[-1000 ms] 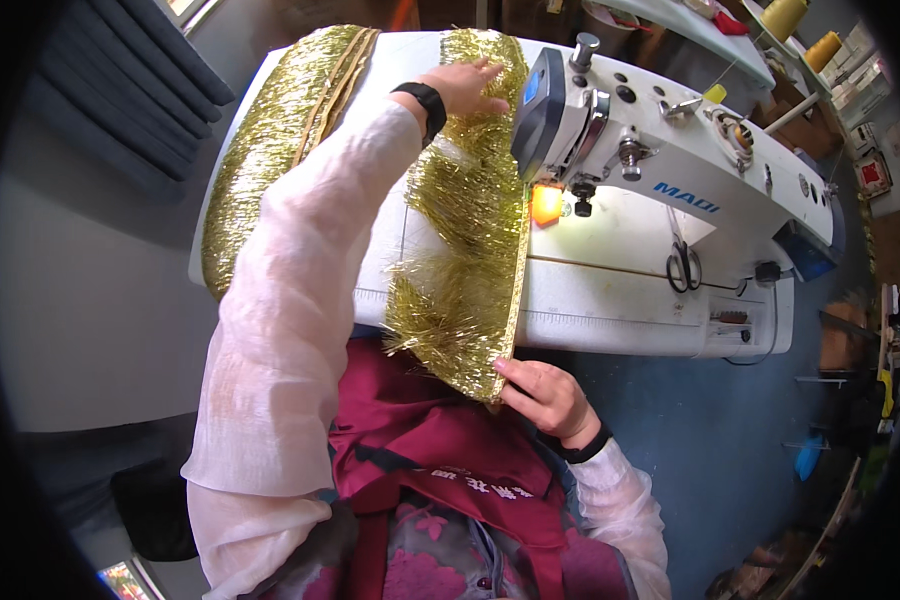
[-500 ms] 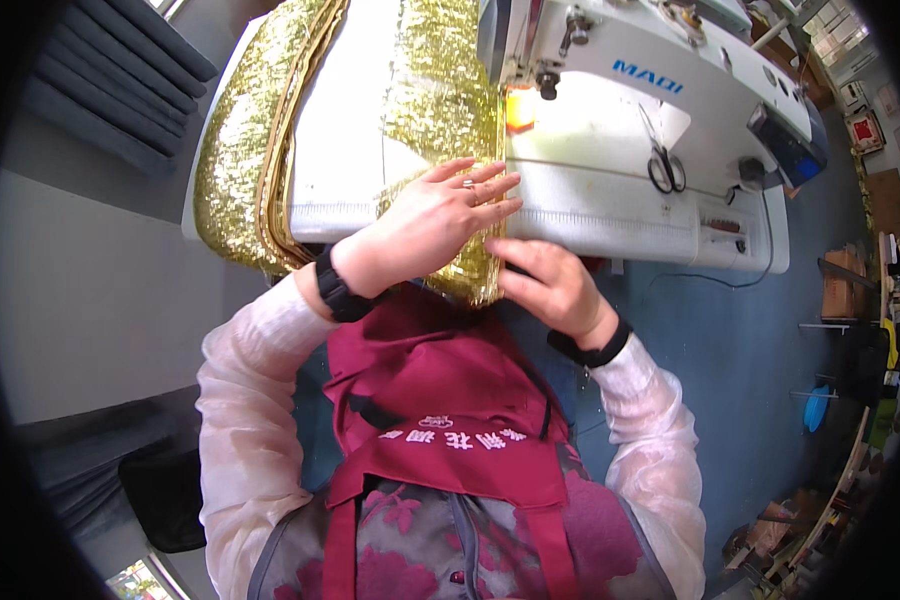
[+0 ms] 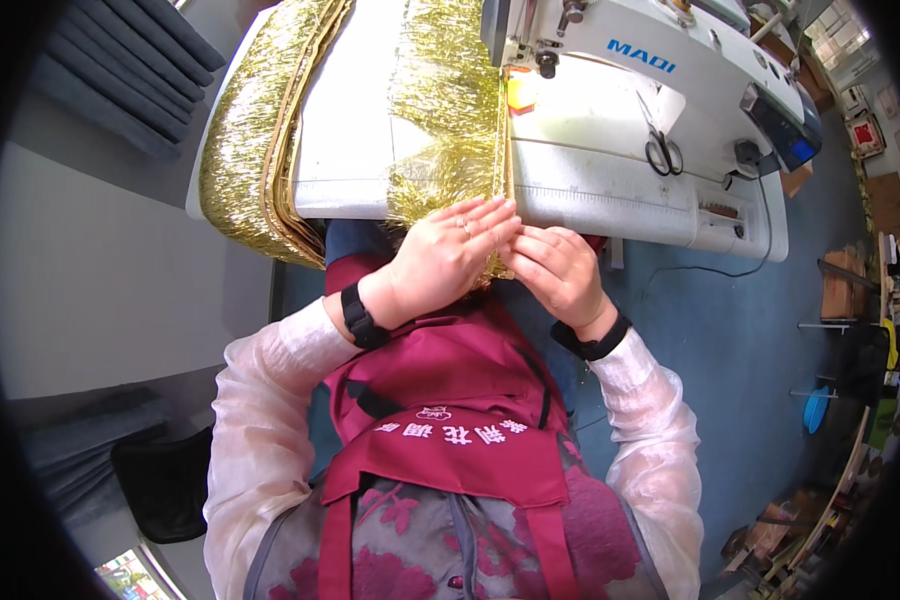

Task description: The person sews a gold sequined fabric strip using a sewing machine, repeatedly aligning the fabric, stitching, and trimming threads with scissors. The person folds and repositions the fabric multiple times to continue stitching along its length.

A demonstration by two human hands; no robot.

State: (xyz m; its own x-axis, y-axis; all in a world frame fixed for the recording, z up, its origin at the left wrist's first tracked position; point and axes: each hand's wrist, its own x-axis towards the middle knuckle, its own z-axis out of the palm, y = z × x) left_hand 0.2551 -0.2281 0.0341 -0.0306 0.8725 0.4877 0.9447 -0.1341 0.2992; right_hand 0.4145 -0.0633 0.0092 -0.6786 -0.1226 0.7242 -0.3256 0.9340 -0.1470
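A gold tinsel fringe strip [image 3: 435,90] runs from beneath the sewing machine's needle area toward me, its banded edge on the right. My left hand [image 3: 445,250] is closed over the near part of this strip at the table's front edge. Its fingers are straight and pressed together, and the thumb is hidden. Beside it, my right hand [image 3: 560,270] pinches the banded edge, fingertips close to the left ones. The sewing machine [image 3: 660,55] stands over the strip's right side. Little of the strip's near end shows below my hands.
A thick folded stack of gold fringe [image 3: 250,130] drapes over the left of the white table [image 3: 610,205]. Black-handled scissors [image 3: 662,152] lie under the machine arm. An orange piece [image 3: 518,95] sits by the needle. A cable [image 3: 710,268] hangs off the right side.
My left hand has slid toward me, its spread fingers drawing together. My right hand has moved slightly up to the right, its fingertips now near the left ones. More fringe shows on the table.
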